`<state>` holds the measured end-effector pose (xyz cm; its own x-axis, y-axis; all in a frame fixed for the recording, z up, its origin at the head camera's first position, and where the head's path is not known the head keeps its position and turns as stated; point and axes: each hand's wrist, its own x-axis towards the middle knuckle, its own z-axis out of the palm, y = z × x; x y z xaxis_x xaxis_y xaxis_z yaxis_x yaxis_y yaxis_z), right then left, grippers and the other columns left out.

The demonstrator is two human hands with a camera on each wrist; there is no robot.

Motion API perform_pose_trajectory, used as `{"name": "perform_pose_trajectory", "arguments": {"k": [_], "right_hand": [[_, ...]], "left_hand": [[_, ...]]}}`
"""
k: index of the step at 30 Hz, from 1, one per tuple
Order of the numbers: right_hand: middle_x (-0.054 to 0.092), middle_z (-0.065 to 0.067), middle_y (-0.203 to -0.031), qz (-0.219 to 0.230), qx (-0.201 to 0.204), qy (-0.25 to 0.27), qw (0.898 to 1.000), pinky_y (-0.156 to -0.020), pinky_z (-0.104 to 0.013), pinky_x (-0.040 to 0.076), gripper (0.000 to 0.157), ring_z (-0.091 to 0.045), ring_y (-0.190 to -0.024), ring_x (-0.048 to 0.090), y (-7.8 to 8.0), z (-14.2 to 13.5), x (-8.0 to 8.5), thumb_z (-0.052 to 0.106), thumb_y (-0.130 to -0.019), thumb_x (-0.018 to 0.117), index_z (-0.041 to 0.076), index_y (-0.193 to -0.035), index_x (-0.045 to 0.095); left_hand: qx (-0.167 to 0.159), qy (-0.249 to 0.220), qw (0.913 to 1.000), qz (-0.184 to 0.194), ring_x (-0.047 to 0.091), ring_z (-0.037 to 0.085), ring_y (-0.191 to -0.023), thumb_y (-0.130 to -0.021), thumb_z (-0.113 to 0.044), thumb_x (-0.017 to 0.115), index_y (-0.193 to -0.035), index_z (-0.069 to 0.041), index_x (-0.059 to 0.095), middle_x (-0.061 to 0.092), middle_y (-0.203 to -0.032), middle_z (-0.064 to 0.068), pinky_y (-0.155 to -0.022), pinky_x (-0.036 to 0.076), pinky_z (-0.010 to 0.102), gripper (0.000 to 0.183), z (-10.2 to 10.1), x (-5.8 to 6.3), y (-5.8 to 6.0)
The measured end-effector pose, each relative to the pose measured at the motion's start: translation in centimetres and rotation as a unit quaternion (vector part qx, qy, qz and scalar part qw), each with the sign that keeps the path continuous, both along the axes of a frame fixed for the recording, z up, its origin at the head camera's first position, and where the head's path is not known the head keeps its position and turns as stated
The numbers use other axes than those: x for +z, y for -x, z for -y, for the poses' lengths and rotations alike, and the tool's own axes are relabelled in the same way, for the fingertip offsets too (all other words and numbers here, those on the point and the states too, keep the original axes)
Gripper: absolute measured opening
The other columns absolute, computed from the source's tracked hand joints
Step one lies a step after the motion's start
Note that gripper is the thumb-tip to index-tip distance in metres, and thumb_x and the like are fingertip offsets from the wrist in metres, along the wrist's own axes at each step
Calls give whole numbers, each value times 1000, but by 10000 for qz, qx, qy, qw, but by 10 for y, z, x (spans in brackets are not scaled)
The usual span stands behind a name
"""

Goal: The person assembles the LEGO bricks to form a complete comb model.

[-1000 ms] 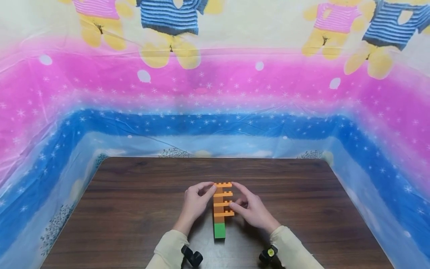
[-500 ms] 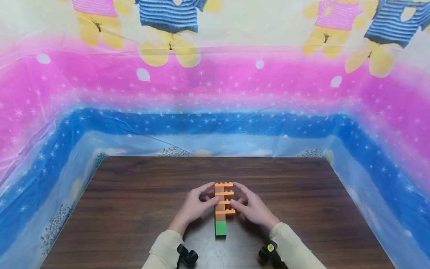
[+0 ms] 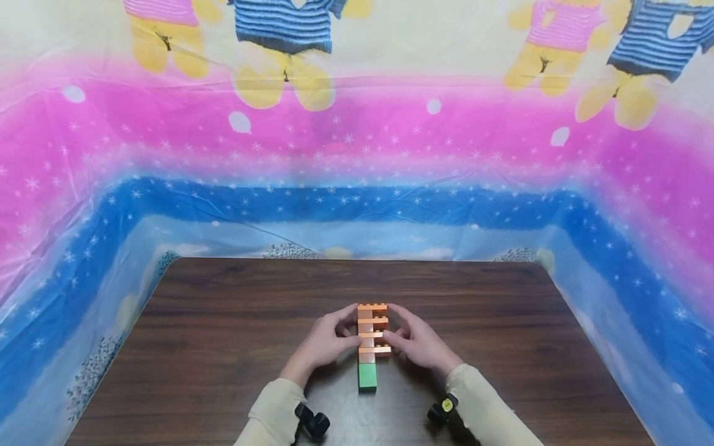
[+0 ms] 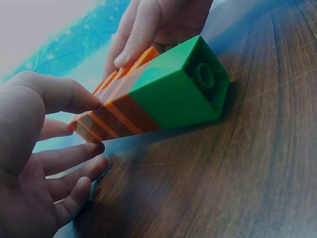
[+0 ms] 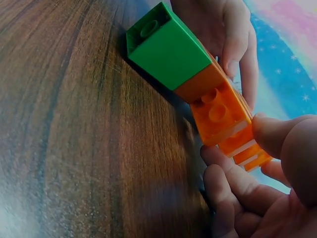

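Observation:
In the head view a row of toy building blocks lies lengthwise in front of the person. Its near end is a green block [image 3: 367,376]; beyond it brown blocks [image 3: 365,358] alternate with thin orange bricks [image 3: 382,350] that jut to the right like comb teeth. The left hand [image 3: 322,341] holds the row's left side, thumb on top in the left wrist view. On the other side, the right hand [image 3: 418,341] grips the jutting orange ends between thumb and fingers. A hollow underside of the green block [image 4: 207,74] faces the left wrist camera. Whether the row touches the table is unclear.
A dark wooden table [image 3: 223,310] extends around both hands. Behind and beside it hangs a patterned cloth [image 3: 357,148] in pink, blue and cream. Black wrist cameras [image 3: 313,421] sit at the sleeves.
The left thumb has slid nearer along the row, toward the green end. The row has shifted slightly right and away and seems a little tilted. The right hand keeps its grip.

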<state>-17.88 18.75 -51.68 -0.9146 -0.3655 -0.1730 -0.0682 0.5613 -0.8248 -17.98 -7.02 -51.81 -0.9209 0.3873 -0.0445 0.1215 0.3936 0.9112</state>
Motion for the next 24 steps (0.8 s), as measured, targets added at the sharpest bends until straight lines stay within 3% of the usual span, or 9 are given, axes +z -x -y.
{"name": "perform_pose_trajectory", "arguments": {"k": [6, 14, 24], "right_hand": [[69, -2, -86, 2, 109, -132, 9999, -63, -37, 53, 71, -21, -70, 64, 0, -2, -1, 42, -105, 65, 22, -165, 33], [68, -3, -85, -75, 197, -229, 9995, -61, -36, 52, 69, -19, -68, 62, 0, -2, 0, 39, -106, 63, 18, -165, 33], [66, -2, -84, -36, 101, -426, 9990, -61, -35, 50, 70, -18, -70, 60, 0, 1, 2, 38, -106, 65, 15, -164, 35]], "left_hand": [[28, 77, 9999, 76, 61, 21, -103, -96, -25, 79, -161, -8, 41, 64, -135, 10, -77, 55, 37, 77, -2, -3, 0], [66, 324, 9993, -147, 62, 21, -105, -94, -20, 77, -159, -7, 44, 63, -139, 12, -86, 55, 39, 74, -2, -5, -2], [133, 655, 9963, -538, 58, 19, -97, -92, -15, 74, -157, -1, 45, 62, -135, 14, -80, 51, 37, 73, -6, -6, -1]]}}
